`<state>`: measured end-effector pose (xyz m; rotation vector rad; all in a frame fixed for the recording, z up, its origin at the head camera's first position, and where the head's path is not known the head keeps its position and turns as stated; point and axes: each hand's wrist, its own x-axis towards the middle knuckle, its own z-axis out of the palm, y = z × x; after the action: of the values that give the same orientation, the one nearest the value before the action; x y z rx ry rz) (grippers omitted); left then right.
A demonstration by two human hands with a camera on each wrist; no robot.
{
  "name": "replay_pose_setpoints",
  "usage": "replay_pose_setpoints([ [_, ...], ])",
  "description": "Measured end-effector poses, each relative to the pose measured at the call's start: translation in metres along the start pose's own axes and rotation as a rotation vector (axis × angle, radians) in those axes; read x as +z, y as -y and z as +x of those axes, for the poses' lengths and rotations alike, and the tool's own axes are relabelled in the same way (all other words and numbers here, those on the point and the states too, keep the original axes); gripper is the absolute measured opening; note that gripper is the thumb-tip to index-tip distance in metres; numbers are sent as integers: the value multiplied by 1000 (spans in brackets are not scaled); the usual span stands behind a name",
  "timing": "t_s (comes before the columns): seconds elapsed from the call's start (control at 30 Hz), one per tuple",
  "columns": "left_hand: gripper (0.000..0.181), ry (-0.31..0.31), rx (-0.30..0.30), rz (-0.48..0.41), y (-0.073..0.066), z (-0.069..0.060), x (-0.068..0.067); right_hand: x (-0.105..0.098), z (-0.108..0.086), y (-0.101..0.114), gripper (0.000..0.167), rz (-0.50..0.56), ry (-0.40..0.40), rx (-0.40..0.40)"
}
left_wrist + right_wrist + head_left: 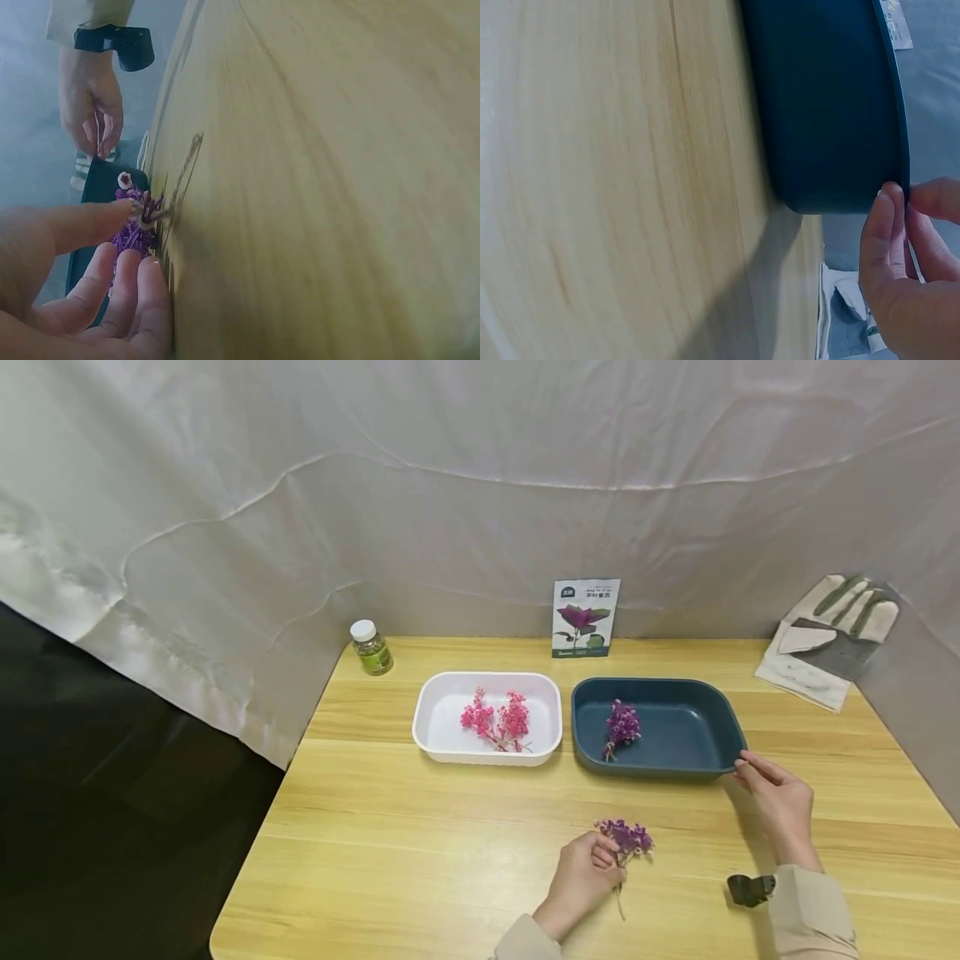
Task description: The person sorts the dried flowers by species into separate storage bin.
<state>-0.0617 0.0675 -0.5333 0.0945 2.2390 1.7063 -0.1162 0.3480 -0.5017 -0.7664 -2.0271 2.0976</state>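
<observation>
My left hand pinches a sprig of purple dried flowers by its stems, just over the table in front of the trays. In the left wrist view the thumb and fingers lie around the stems, and part of the flower heads is hidden behind them. At the near right corner of the dark blue tray, my right hand pinches the rim between thumb and fingers, as the right wrist view also shows. Inside that tray, toward its left, lies a purple flower bunch.
A white tray with pink dried flowers stands left of the blue one. Behind are a white-capped jar, a seed packet upright against the curtain, and work gloves at the back right.
</observation>
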Motion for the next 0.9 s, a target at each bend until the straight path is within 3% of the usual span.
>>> replay_pose_setpoints([
  [0.17,29,-9,22,72,-3,0,1,-1,0,0,10,-1,1,4],
  [0.5,30,-7,38,135,-3,0,4,0,1,1,11,27,13,-16],
  [0.9,29,-10,58,140,-2,0,3,1,0,0,12,36,-7,-24],
])
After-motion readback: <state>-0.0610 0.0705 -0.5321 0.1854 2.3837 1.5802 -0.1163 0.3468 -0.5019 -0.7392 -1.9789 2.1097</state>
